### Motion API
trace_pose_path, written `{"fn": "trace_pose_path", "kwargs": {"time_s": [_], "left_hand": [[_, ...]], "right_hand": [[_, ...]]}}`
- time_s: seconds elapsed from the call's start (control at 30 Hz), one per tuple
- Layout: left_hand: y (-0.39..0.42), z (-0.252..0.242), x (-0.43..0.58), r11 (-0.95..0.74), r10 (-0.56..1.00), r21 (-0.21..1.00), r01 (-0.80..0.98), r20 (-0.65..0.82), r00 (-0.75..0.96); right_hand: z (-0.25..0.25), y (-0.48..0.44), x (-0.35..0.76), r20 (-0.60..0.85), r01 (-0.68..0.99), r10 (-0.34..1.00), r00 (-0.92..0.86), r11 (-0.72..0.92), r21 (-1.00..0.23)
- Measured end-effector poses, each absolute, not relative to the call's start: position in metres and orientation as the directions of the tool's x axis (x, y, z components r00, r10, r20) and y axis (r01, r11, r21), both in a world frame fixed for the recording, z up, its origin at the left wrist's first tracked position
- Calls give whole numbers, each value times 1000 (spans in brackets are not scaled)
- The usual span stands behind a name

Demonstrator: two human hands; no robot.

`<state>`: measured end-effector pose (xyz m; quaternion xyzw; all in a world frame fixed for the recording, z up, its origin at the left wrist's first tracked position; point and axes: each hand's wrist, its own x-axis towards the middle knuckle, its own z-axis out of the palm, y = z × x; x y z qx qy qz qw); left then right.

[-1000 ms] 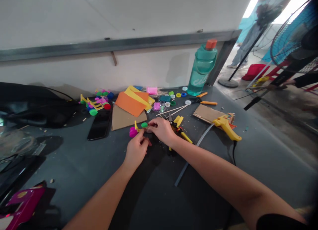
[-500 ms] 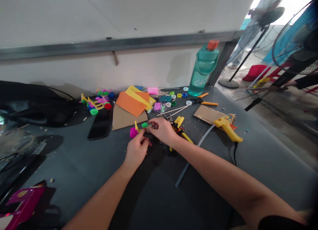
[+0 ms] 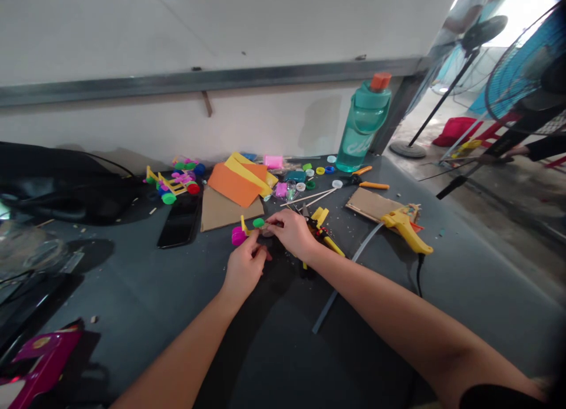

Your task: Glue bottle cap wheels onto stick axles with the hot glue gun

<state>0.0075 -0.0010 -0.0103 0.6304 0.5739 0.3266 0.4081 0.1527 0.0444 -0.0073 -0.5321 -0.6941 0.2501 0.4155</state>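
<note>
— Two hands on one small thing? Where is it?
— Head view: well left of the glue gun [image 3: 404, 226], low on the dark table [image 3: 132, 291]. It's a yellow stick piece [image 3: 243, 226] carrying a pink cap [image 3: 238, 236] and a green cap [image 3: 258, 223].
— And the grips?
— The left hand [image 3: 244, 267] pinches its near end, fingers curled. The right hand [image 3: 292, 232] pinches down beside the green cap, on the glue-gun side.
— Any advice?
— I'd judge light fingertip pressure best, with the left hand bracing so nothing twists.

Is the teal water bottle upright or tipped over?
Upright: the teal water bottle stands on its base, orange cap at the top.
</note>
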Motion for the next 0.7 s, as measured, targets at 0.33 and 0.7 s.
{"fn": "trace_pose_path", "kwargs": {"time_s": [0.33, 0.7], "left_hand": [[-1, -9, 7, 9, 990, 909, 416, -68, 126], [-1, -6, 9, 24, 990, 912, 410, -79, 120]], "right_hand": [[-4, 44, 152, 291, 545, 955, -52, 271, -794], [-7, 45, 152, 301, 542, 952, -50, 279, -793]]}}
